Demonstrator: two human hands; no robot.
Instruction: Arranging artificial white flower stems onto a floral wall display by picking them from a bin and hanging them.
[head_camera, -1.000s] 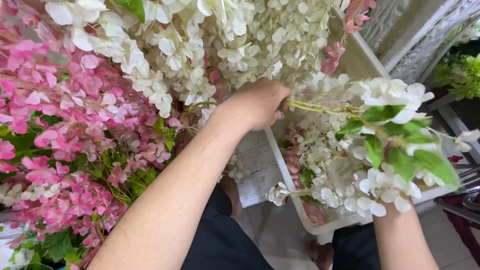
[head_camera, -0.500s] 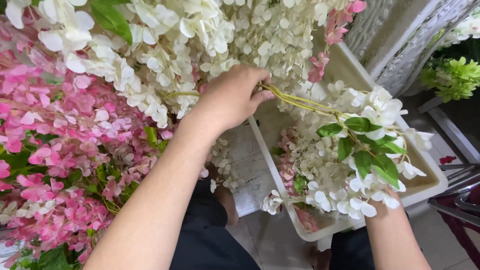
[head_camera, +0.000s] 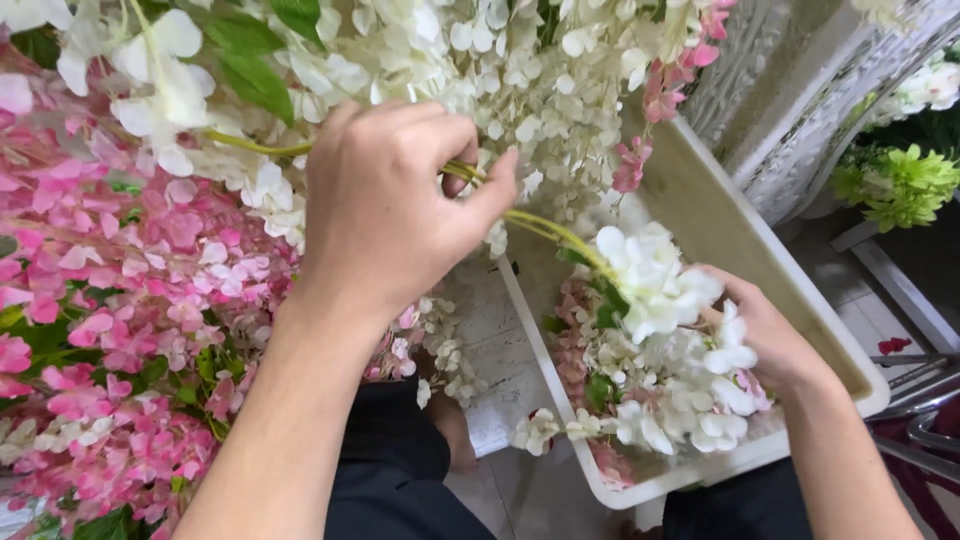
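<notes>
At 12 o'clock | left hand (head_camera: 390, 205) now pinches stem (head_camera: 545, 225) higher | right hand (head_camera: 765, 335) cups blooms (head_camera: 655, 280), lifted from tub (head_camera: 740, 250)

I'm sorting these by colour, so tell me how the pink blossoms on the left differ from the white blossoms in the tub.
The pink blossoms stand in a dense bank with green leaves showing through; the white blossoms lie loose in the white tub. No hand touches the pink ones, while the right hand rests among the white ones and the left hand pinches a green stem leading to them. Both are clusters of small petals.
</notes>
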